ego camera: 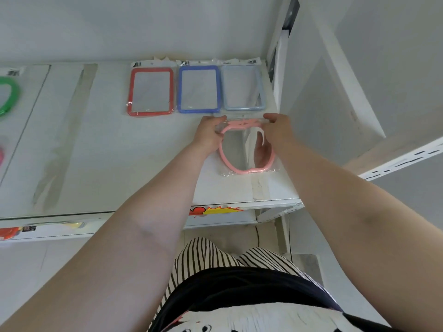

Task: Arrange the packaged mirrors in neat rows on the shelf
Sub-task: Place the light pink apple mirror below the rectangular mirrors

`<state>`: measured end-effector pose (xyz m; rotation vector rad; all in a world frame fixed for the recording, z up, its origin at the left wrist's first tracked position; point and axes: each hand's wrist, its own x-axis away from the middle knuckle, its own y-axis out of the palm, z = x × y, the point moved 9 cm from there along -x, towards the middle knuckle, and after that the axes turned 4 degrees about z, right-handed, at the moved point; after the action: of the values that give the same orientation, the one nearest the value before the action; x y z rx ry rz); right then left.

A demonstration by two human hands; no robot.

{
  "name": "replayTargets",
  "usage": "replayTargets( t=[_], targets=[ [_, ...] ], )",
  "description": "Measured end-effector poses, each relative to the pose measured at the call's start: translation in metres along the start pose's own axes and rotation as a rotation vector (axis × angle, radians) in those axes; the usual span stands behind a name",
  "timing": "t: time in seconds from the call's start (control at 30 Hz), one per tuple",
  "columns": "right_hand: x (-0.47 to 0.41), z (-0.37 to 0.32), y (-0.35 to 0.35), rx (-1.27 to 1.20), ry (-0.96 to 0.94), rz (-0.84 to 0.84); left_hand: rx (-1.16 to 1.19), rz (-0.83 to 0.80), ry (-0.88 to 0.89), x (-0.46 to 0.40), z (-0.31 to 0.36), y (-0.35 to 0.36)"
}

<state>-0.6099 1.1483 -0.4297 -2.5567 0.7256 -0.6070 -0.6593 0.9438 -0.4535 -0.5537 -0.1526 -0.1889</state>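
A pink apple-shaped mirror [231, 161] in a clear bag lies on the white shelf [143, 152], just in front of the back row. My left hand [211, 133] pinches its top left corner. My right hand [275, 130] pinches the top right corner. Behind it, three packaged rectangular mirrors lie side by side against the wall: a red one [150, 91], a blue one [199, 89] and a light blue one [243, 88].
A green-framed mirror [9, 97] sits at the far left edge, with a bit of a pink one [2, 155] below it. A white upright post [279, 75] bounds the shelf on the right. Strips of tape cross the shelf. A lower shelf edge carries a red and yellow sticker [215, 210].
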Motion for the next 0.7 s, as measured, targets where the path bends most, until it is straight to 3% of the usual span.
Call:
replayTargets(
  t=[0.17,0.27,0.4,0.6,0.7],
  targets=[
    [-0.003,0.01,-0.004,0.018,-0.015,0.033,-0.061,-0.008,0.104,0.005,0.004,0.002],
    [0.002,0.005,-0.006,0.199,-0.11,0.034,-0.173,0.022,0.154,0.008,0.008,-0.001],
    [0.016,0.008,-0.013,0.25,-0.134,0.076,-0.145,0.112,0.074,0.023,0.004,-0.018],
    [0.046,0.044,-0.019,0.264,-0.032,0.071,-0.091,0.021,-0.06,0.06,-0.01,-0.018],
    [0.052,0.047,-0.019,0.256,-0.043,0.019,-0.128,-0.037,-0.006,0.073,0.0,-0.009]
  ],
)
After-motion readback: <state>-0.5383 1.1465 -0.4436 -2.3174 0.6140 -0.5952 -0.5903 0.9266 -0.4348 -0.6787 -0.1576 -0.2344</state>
